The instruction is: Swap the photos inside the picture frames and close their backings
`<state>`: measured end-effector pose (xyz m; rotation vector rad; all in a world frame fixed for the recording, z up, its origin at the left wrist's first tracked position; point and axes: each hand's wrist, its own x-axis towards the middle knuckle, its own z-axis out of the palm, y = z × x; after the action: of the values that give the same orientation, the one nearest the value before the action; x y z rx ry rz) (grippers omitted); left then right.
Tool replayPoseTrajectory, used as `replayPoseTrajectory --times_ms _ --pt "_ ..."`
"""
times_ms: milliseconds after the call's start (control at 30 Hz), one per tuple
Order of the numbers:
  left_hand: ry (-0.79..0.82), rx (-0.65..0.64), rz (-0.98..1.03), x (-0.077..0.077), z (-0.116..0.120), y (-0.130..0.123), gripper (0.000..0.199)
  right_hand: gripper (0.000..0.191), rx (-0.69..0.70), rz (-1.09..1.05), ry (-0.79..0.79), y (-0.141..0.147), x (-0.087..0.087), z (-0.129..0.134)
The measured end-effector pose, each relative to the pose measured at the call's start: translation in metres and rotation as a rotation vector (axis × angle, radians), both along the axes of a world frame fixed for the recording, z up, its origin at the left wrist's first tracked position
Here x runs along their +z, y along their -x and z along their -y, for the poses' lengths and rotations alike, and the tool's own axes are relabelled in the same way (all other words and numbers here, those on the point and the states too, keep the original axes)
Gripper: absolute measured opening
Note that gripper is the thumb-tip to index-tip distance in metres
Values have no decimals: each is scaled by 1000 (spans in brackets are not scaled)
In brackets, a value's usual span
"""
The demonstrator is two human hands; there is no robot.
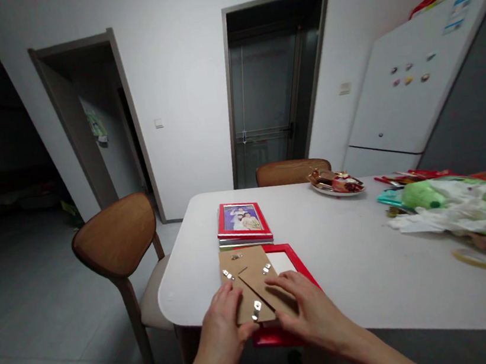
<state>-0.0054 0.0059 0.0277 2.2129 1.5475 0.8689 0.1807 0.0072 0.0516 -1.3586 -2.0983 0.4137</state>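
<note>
Holding a brown board by its edges, the left hand and right hand have their fingers partly spread and bent, thumbs along its near side. The board sits over the left part of a red frame at the white table's near left end; a framed photo lies just beyond.
</note>
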Motion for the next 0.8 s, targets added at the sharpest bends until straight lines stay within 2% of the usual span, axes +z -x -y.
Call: replayPoseTrajectory --times_ms 133,267,467,600,700,800 --pt "40 -110 24 -6 -1 -34 53 42 -77 62 23 -35 -6 9" --pt "53 -154 10 -9 -5 -46 47 40 -117 95 36 -48 -16 6" --pt "74 -172 -89 1 -9 -39 29 38 -114 169 -1 -44 -31 -3" --pt "117 -157 -113 2 -6 -32 27 38 -127 217 -41 -39 -37 -3" --pt "113 -184 -120 -2 -1 -28 32 37 -121 240 -48 -39 -38 -2" --pt "113 -206 -126 -6 4 -26 47 37 -103 255 -31 -42 -35 -6"
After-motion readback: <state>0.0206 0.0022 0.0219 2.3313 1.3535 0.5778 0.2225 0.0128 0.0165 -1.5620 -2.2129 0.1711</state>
